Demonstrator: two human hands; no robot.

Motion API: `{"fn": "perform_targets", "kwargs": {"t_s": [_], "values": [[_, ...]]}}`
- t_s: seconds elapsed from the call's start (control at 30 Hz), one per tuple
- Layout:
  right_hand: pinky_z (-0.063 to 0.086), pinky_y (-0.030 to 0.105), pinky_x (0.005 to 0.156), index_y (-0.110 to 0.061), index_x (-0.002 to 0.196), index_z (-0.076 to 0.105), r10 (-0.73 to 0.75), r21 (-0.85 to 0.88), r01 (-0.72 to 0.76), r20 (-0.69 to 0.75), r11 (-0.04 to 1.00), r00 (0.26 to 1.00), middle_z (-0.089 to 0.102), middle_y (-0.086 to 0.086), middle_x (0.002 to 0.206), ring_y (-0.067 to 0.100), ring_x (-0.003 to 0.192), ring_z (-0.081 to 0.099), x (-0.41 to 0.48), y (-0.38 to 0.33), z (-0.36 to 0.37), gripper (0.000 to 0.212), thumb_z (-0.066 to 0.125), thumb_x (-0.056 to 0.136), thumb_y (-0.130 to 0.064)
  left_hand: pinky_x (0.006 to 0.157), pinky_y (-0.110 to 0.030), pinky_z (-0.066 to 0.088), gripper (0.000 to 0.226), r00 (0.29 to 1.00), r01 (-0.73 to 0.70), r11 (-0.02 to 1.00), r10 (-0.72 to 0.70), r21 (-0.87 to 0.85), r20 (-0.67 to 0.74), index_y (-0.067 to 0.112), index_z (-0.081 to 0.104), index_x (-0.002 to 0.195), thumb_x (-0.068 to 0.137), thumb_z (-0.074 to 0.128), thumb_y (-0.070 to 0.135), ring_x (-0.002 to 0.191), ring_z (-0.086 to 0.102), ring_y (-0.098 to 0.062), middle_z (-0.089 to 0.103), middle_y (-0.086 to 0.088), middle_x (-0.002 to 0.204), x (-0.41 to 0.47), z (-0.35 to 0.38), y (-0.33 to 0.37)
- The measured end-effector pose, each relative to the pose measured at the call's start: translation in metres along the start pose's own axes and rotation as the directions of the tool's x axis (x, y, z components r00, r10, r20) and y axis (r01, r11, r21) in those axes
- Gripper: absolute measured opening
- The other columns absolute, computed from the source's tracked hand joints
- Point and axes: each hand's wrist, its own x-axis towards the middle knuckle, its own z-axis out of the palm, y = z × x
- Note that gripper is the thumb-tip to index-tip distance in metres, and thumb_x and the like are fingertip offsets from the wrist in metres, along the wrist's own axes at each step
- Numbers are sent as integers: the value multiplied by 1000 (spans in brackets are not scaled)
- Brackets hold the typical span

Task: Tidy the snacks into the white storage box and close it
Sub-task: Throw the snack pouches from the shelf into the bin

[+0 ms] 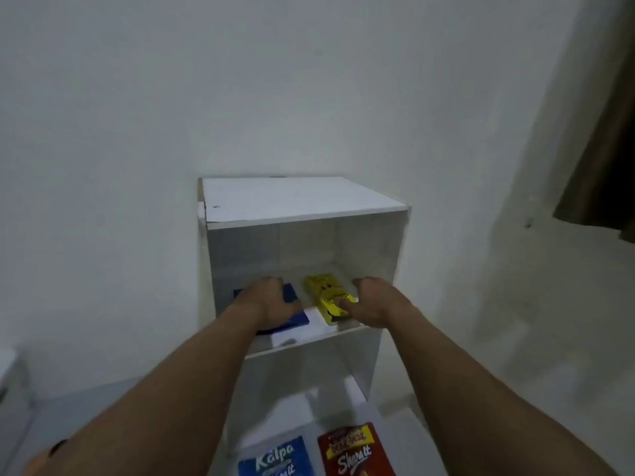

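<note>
Where the tall white open-fronted storage box [305,201] stands against the pale wall [137,97], both hands reach onto its upper shelf [309,345]. The left hand [264,298] lies over a dark blue flat snack packet [292,292], fingers curled round it. The right hand [372,300] pinches a yellow snack packet [324,286] just beside. Lower down lie a blue foil sachet [275,458] and a red foil sachet [354,451].

Four snack packets are counted: one dark blue packet [292,294] and one yellow packet [324,290] on the one shelf [304,343], one Kalpa packet [275,458] and one red packet [354,451] lower down. One white box [295,197] is seen. Two hands are shown: left hand [264,300], right hand [372,302].
</note>
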Motion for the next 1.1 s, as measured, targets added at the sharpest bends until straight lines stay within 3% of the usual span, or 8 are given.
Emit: {"fn": "perform_targets", "kwargs": {"t_s": [0.23, 0.37, 0.47, 0.6, 0.7, 0.8, 0.97, 1.1], "values": [[52, 35, 79, -10, 110, 64, -52, 63, 45, 116, 997, 992, 64, 11, 110, 28, 93, 62, 93, 18, 42, 47, 51, 89, -50, 79, -36, 57, 41, 976, 208, 978, -206, -26, 64, 17, 67, 98, 85, 60, 55, 84, 65, -19, 70, -4, 95, 50, 33, -17], [50, 34, 81, -12, 111, 59, -63, 54, 55, 172, 997, 983, 60, 9, 108, 24, 94, 60, 134, 30, 62, 43, 46, 94, -49, 91, -35, 53, 48, 943, 322, 946, -318, -37, 94, 14, 58, 125, 92, 56, 47, 102, 61, -24, 64, -8, 119, 74, 51, -22], [48, 39, 94, -14, 130, 51, -69, 50, 59, 230, 997, 971, 54, 11, 127, 28, 109, 56, 157, 34, 84, 58, 42, 92, -57, 97, -33, 47, 52, 920, 381, 924, -381, 11, 90, 14, 46, 138, 93, 58, 38, 116, 55, -27, 55, -10, 133, 83, 65, -22], [42, 38, 105, -17, 150, 31, -61, 183, 11, 268, 983, 961, 35, 11, 151, 32, 131, 44, 180, 33, 89, 80, 55, 86, -59, 104, -37, 44, 73, 825, 549, 834, -552, 59, 119, 16, 39, 145, 86, 64, 50, 121, 51, -29, 51, -11, 138, 98, 79, -31], [45, 36, 102, -23, 156, 15, -58, 282, -51, 365, 958, 929, 34, 8, 154, 30, 131, 45, 194, 36, 84, 101, 69, 78, -56, 107, -42, 42, 107, 760, 633, 772, -634, 61, 143, 22, 30, 149, 62, 73, 67, 127, 46, -34, 45, -11, 144, 111, 78, -38], [50, 35, 96, -27, 156, 12, -63, 363, -97, 404, 927, 913, 42, 5, 149, 27, 124, 51, 206, 38, 84, 113, 79, 68, -51, 106, -44, 43, 121, 747, 648, 758, -651, 73, 131, 22, 31, 148, 48, 83, 66, 126, 45, -35, 44, -12, 142, 122, 71, -40], [48, 36, 99, -30, 157, 2, -70, 436, -121, 397, 892, 915, 29, 8, 157, 31, 134, 42, 220, 42, 85, 129, 88, 61, -42, 112, -50, 34, 129, 711, 693, 719, -694, 51, 113, 23, 5, 155, 60, 89, 48, 137, 28, -41, 25, -18, 152, 133, 66, -43], [48, 38, 100, -36, 156, 1, -65, 477, -116, 346, 871, 936, 24, 13, 159, 36, 136, 39, 226, 40, 87, 121, 84, 68, -32, 114, -50, 29, 110, 682, 731, 675, -729, -103, 65, 22, -2, 156, 79, 77, 22, 139, 30, -41, 28, -20, 154, 138, 68, -58]]}}
